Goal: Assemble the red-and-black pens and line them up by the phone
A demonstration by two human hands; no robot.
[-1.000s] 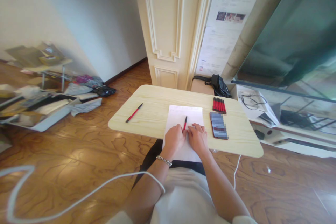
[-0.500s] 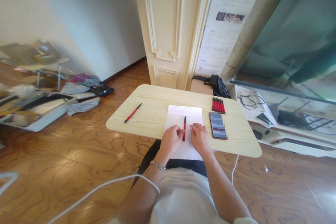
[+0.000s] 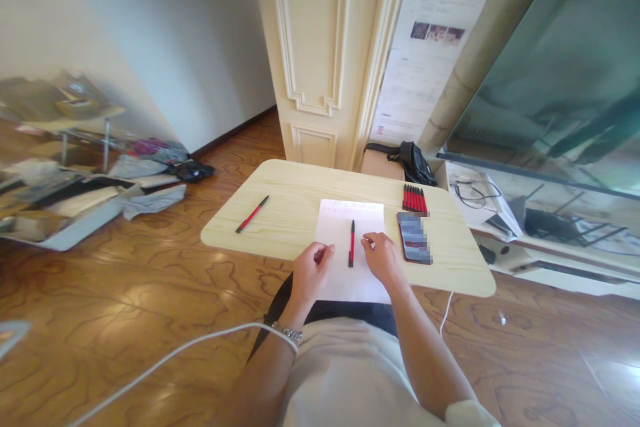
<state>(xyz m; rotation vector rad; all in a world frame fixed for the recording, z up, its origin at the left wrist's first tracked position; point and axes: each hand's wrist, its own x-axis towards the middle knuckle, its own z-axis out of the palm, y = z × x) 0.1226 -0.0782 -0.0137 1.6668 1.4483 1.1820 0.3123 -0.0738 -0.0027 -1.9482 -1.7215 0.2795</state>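
A red pen with black ends [image 3: 351,243] lies upright in the view on a white sheet of paper [image 3: 343,217]. To its left, my left hand [image 3: 313,270] is over the paper's left edge, apart from the pen, its fingers loosely curled and holding nothing. My right hand [image 3: 383,257] rests near the paper's right side, close to the pen but not on it. Its fingers are bent, slightly apart, with nothing in them. Another red and black pen [image 3: 253,214] lies slantwise on the table's left part.
On the pale wooden table [image 3: 295,193], a row of several red and black pens [image 3: 415,199] lies at the right, above a phone [image 3: 414,237]. A white cable [image 3: 200,335] crosses over my left forearm. A black bag [image 3: 415,163] sits behind the table.
My left hand has moved left, away from the pen on the paper, and its fingers have loosened. The right hand and the pens have hardly moved.
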